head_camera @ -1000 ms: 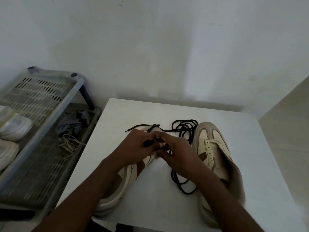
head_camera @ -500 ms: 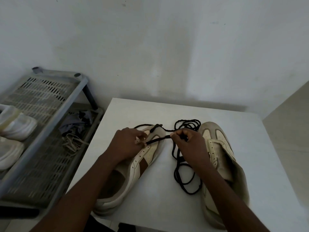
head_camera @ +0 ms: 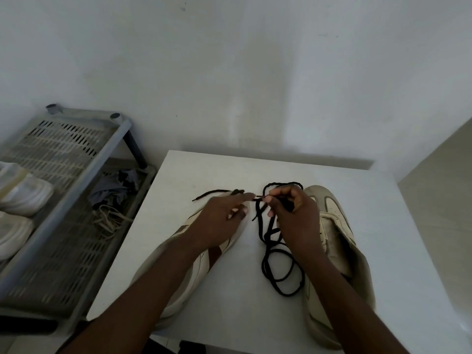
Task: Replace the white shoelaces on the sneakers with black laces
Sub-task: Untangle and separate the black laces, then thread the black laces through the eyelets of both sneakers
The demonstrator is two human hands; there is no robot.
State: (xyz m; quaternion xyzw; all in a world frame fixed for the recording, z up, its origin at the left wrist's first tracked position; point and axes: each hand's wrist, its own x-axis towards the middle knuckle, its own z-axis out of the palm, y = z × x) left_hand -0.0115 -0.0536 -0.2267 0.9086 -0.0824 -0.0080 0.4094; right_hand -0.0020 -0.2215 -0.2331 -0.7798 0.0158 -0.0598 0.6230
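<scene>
The left sneaker (head_camera: pixel 204 254) lies on the white surface (head_camera: pixel 383 226) with its toe to the far side, and the right sneaker (head_camera: pixel 334 218) lies beside it on the right, apart from it. Neither shows a white lace. The black lace (head_camera: pixel 281 272) lies in loose loops between the two, and one short end of it rests across the far toe of the left sneaker. The right hand (head_camera: pixel 296 218) has its grip closed on the lace just behind the tip, thumb against forefinger. The left hand (head_camera: pixel 222 221) lies over the front of the left sneaker with its forefinger stretched to that tip; whether its grip pinches the lace or only touches it, I cannot tell. The step in hand seems to be feeding the tip into an eyelet. To do it well, I would hold the lace close behind the stiff tip so it does not bend, steady the eyelet row with the left hand, and pull the slack slowly so the loops do not knot. It also helps to keep both ends about equal. On the shoe rack (head_camera: pixel 63 175) at the left lie pale laces (head_camera: pixel 109 218) and white shoes (head_camera: pixel 23 190). No brand, label or writing can be read anywhere.
</scene>
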